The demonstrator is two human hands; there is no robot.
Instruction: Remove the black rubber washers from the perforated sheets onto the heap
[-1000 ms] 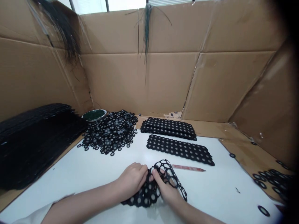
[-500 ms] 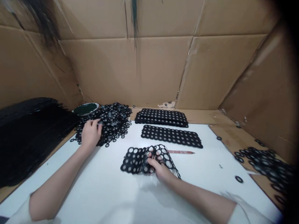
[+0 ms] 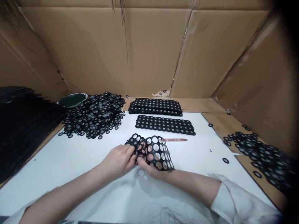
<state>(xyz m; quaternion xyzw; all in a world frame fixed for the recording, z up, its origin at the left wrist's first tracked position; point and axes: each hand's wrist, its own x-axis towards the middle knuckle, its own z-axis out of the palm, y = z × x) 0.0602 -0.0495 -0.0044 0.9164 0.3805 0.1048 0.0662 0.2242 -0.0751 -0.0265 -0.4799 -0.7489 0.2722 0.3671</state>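
Both hands meet at a black sheet with rows of round holes (image 3: 158,153), held over the white table. My right hand (image 3: 149,168) grips it from below, thumb on top, and the sheet bends over that hand. My left hand (image 3: 120,158) is closed at the sheet's left part, fingers pinched against it; whether a small ring is between them is hidden. Some holes on the left part look filled with grey-centred rings, while those on the right are see-through. A large pile of loose black rings (image 3: 95,115) lies beyond my left hand.
Behind the sheet lie a flat filled sheet (image 3: 165,125) and a stack of such sheets (image 3: 155,106). A red pointed tool (image 3: 176,140) rests nearby. Far left are a dish of dark green stuff (image 3: 72,100) and a black stack (image 3: 25,130). More rings (image 3: 259,152) lie at right. Cardboard walls surround the table.
My left hand has come from the ring pile to the sheet in my right hand. The sheet is now bent more, with its right part raised. The view has shifted slightly.
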